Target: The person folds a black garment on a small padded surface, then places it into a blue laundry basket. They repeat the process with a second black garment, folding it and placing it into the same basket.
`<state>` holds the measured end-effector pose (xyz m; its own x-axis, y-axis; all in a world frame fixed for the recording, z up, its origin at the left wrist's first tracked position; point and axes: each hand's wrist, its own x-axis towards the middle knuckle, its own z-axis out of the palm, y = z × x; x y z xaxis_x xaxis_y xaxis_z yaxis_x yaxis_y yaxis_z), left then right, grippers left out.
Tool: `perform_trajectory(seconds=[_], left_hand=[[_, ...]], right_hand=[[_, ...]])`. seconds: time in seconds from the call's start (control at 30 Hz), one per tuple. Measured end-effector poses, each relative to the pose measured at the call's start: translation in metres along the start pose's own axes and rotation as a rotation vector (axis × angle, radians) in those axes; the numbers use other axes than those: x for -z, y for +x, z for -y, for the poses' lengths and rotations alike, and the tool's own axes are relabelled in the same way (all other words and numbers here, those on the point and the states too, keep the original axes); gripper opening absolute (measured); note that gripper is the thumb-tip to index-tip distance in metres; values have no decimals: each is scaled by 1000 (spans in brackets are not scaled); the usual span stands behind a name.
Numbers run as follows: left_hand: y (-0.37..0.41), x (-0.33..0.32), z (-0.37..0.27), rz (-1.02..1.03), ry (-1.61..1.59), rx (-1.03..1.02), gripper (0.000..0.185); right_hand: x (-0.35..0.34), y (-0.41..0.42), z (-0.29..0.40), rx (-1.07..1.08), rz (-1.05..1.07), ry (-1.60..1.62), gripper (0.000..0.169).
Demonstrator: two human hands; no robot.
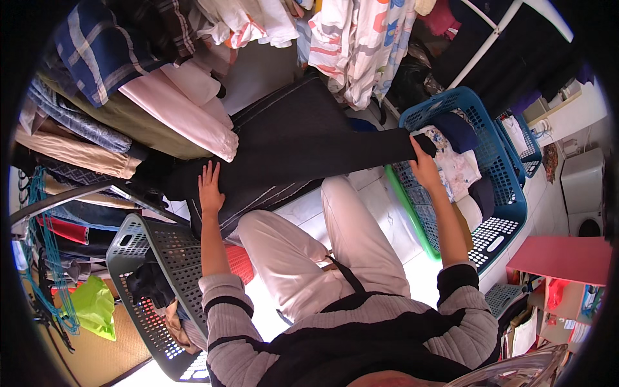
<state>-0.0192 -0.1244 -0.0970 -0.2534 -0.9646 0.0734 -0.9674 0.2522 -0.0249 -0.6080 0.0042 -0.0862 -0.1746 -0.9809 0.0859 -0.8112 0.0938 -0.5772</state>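
Observation:
A long black garment (300,157) lies stretched across a dark padded surface with pale stitching (290,109), over and in front of my knees. My left hand (211,189) rests flat on the garment's left part, fingers extended and gripping nothing. At the other end, my right hand (424,164) pinches the garment's narrow end between thumb and fingers. That end reaches over the rim of a blue plastic laundry basket (503,184). Inside the basket lie a white floral cloth (454,167) and dark clothes. The garment's far left end merges with dark items in shadow.
Clothes hang at the upper left, including a pink garment (188,113), and patterned cloths (348,53) hang at the top. A grey laundry basket (169,261) holding clothes stands to my left. A green-rimmed tub (411,215) sits beside the blue basket. Shelves with a pink top (563,261) stand right.

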Motion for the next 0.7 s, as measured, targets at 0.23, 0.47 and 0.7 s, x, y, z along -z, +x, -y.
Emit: perform_trajectory(seconds=[0.23,0.47,0.7], left_hand=[[0,-6,16,-138,-212,75,99],[-8,-19,27,-278,-92,155,73],[11,42,74,-232,-105,124,41]], right_hand=[[27,-4,-21,310,-112,-356,61],[-1,12,-54,-13,-11,-297,46],[55,25,-108,-61,-237,363,38]])
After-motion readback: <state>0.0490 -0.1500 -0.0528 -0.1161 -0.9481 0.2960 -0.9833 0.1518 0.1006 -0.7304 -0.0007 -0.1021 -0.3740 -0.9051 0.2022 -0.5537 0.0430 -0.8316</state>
